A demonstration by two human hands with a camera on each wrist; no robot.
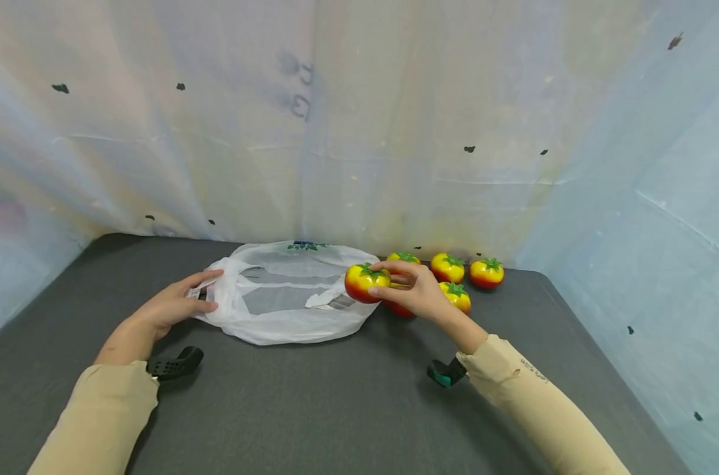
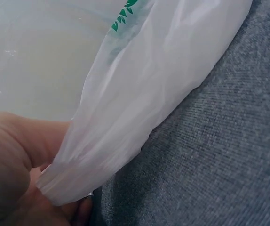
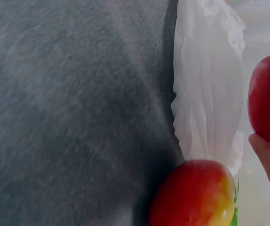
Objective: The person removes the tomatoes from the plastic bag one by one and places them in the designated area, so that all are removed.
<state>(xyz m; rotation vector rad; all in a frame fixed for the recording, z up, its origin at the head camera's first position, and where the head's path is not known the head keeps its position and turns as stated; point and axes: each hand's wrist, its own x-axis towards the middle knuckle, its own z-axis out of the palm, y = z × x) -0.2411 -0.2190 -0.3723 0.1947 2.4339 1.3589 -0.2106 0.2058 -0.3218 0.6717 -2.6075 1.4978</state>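
A white plastic bag (image 1: 303, 330) with a green leaf print lies on its side on the dark table, its opening spread wide. My left hand (image 1: 172, 305) grips the gathered end of the bag, and in the left wrist view the plastic (image 2: 139, 89) runs out from between thumb and fingers. With thumb and fingertips my right hand (image 1: 415, 290) pinches a red-and-yellow tomato (image 1: 362, 284) with green leaves on top. This tomato is held up over the bag's right edge. In the right wrist view the held tomato (image 3: 269, 101) shows its red underside.
Several more tomatoes stand to the right of the bag, among them a far-right tomato (image 1: 486, 274) and a nearer tomato (image 1: 456, 298) behind my right wrist. A tomato (image 3: 194, 193) sits close by the bag's end. A pale plastic sheet (image 1: 365, 132) hangs along the table's back edge.
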